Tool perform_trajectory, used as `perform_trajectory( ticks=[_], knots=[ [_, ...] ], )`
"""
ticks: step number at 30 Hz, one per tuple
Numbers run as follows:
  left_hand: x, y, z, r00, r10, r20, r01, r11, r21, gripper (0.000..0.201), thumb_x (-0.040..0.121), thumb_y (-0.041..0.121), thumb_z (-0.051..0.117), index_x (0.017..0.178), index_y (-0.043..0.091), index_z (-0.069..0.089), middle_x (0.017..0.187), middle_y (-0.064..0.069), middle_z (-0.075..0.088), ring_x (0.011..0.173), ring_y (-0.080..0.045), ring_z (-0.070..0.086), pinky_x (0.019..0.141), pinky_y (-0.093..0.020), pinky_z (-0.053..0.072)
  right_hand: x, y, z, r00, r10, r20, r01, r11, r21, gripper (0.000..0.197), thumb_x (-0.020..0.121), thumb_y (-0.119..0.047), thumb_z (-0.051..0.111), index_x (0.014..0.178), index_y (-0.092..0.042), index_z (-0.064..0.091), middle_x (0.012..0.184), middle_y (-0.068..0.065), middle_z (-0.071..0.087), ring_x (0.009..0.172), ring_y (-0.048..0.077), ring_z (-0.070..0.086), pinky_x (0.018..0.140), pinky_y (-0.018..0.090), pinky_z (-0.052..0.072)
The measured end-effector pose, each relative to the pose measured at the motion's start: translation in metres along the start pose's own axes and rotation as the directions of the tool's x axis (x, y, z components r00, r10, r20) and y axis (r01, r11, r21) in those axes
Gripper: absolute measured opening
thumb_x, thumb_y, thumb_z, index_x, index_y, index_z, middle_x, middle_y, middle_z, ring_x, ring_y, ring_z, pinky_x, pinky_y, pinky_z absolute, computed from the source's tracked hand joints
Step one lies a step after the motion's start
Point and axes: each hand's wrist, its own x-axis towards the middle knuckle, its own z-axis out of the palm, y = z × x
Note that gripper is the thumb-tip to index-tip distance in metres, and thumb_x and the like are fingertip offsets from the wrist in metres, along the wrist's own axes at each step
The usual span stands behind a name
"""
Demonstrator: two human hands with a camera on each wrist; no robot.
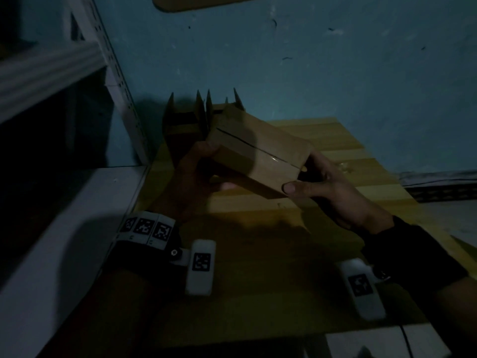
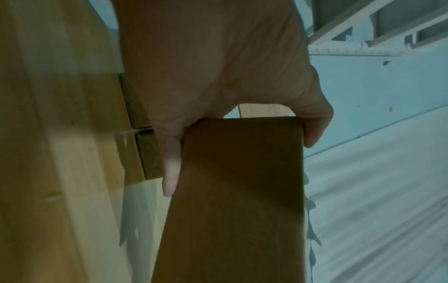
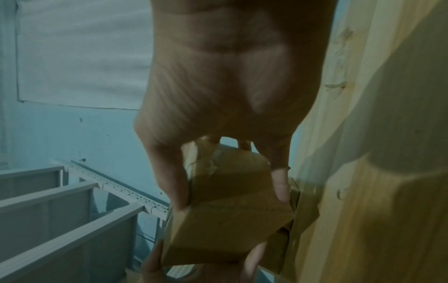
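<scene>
Head view: one box (image 1: pixel 258 153) gripped by left hand (image 1: pixel 193 174), right hand (image 1: pixel 333 189); two open boxes (image 1: pixel 180 125) behind.

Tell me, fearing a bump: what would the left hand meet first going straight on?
Carrying the box, the left hand would likely meet the open boxes at the far edge of the table; depth is unclear.

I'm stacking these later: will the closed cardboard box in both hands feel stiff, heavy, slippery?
Probably stiff: the cardboard box keeps flat faces and sharp edges between the left hand and right hand. Likely light, since end grips carry it. The glossy tape along its seam may be slick.
</scene>
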Motion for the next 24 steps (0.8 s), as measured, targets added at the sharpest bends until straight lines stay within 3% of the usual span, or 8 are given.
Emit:
perform_trajectory(
  ticks=[3, 7, 9, 13, 15, 17, 19, 24],
  knots=[
    [-0.001, 0.002, -0.002, 0.999, 0.005, -0.047, -0.005, 1.000, -0.001, 0.094, 0.045, 0.056, 0.089, 0.127, 0.022, 0.061, 0.130, -0.012, 0.064, 0.119, -0.037, 0.060, 0.099, -0.065, 0.044, -0.001, -0.002, -0.001, 0.999, -0.010, 0.031, 0.009, 0.999, 0.031, 0.068, 0.079, -0.004, 0.066, 0.143, -0.022, 0.049, 0.144, 0.000, 0.054, 0.120, 0.021, 0.063, 0.085, 0.031, 0.057],
    [-0.003, 0.002, -0.002, 0.997, -0.049, -0.063, 0.042, 0.995, -0.096, 0.101, 0.054, 0.057, 0.085, 0.141, 0.019, 0.050, 0.137, -0.016, 0.058, 0.122, -0.042, 0.057, 0.094, -0.067, 0.046, 0.002, 0.000, -0.005, 0.999, -0.026, 0.018, 0.026, 1.000, -0.010, 0.061, 0.090, -0.005, 0.067, 0.147, -0.018, 0.048, 0.149, -0.003, 0.052, 0.124, 0.027, 0.063, 0.095, 0.043, 0.056],
    [-0.003, 0.001, -0.002, 0.992, -0.080, -0.093, 0.067, 0.988, -0.140, 0.090, 0.063, 0.057, 0.078, 0.140, 0.020, 0.051, 0.137, -0.016, 0.058, 0.122, -0.043, 0.057, 0.093, -0.069, 0.045, 0.004, 0.001, -0.006, 0.999, -0.038, -0.031, 0.036, 0.999, -0.036, 0.062, 0.085, -0.005, 0.067, 0.144, -0.014, 0.051, 0.146, -0.002, 0.056, 0.119, 0.029, 0.066, 0.092, 0.039, 0.058],
    [-0.001, 0.002, 0.003, 0.977, -0.156, -0.148, 0.136, 0.981, -0.140, 0.060, 0.085, 0.057, 0.047, 0.132, 0.021, 0.058, 0.128, -0.014, 0.065, 0.114, -0.040, 0.063, 0.086, -0.063, 0.052, 0.006, 0.002, -0.010, 0.985, -0.065, -0.162, 0.047, 0.993, -0.113, 0.055, 0.078, -0.007, 0.074, 0.132, -0.010, 0.064, 0.133, 0.002, 0.067, 0.108, 0.030, 0.071, 0.085, 0.040, 0.061],
    [0.001, 0.001, 0.004, 0.965, -0.159, -0.207, 0.152, 0.987, -0.051, 0.055, 0.089, 0.057, 0.045, 0.130, 0.022, 0.058, 0.124, -0.013, 0.067, 0.111, -0.038, 0.064, 0.087, -0.060, 0.053, 0.006, 0.001, -0.014, 0.977, -0.080, -0.200, 0.048, 0.986, -0.159, 0.048, 0.078, -0.010, 0.076, 0.126, -0.011, 0.068, 0.127, 0.003, 0.070, 0.107, 0.026, 0.071, 0.081, 0.039, 0.062],
    [0.004, -0.001, 0.001, 0.944, -0.145, -0.295, 0.171, 0.983, 0.066, 0.050, 0.092, 0.053, 0.047, 0.129, 0.020, 0.057, 0.126, -0.015, 0.063, 0.110, -0.036, 0.063, 0.092, -0.058, 0.051, 0.004, -0.001, -0.016, 0.967, -0.093, -0.237, 0.051, 0.983, -0.177, 0.041, 0.078, -0.011, 0.077, 0.119, -0.013, 0.072, 0.119, 0.004, 0.073, 0.098, 0.022, 0.074, 0.073, 0.031, 0.061],
    [0.006, -0.002, -0.001, 0.922, -0.139, -0.363, 0.207, 0.966, 0.156, 0.034, 0.098, 0.043, 0.045, 0.117, 0.020, 0.059, 0.126, -0.016, 0.060, 0.107, -0.033, 0.062, 0.094, -0.053, 0.049, 0.003, -0.001, -0.017, 0.954, -0.110, -0.279, 0.058, 0.980, -0.190, 0.033, 0.081, -0.007, 0.077, 0.113, -0.013, 0.074, 0.110, 0.005, 0.076, 0.089, 0.019, 0.075, 0.066, 0.026, 0.059],
    [0.011, -0.002, -0.003, 0.917, -0.113, -0.384, 0.222, 0.941, 0.254, 0.017, 0.103, 0.016, 0.044, 0.116, 0.016, 0.056, 0.121, -0.010, 0.055, 0.100, -0.030, 0.061, 0.070, -0.040, 0.062, 0.003, -0.003, -0.014, 0.939, -0.161, -0.304, 0.080, 0.962, -0.261, 0.029, 0.078, -0.009, 0.080, 0.107, -0.011, 0.075, 0.104, 0.005, 0.078, 0.089, 0.021, 0.076, 0.064, 0.025, 0.060]
  ],
)
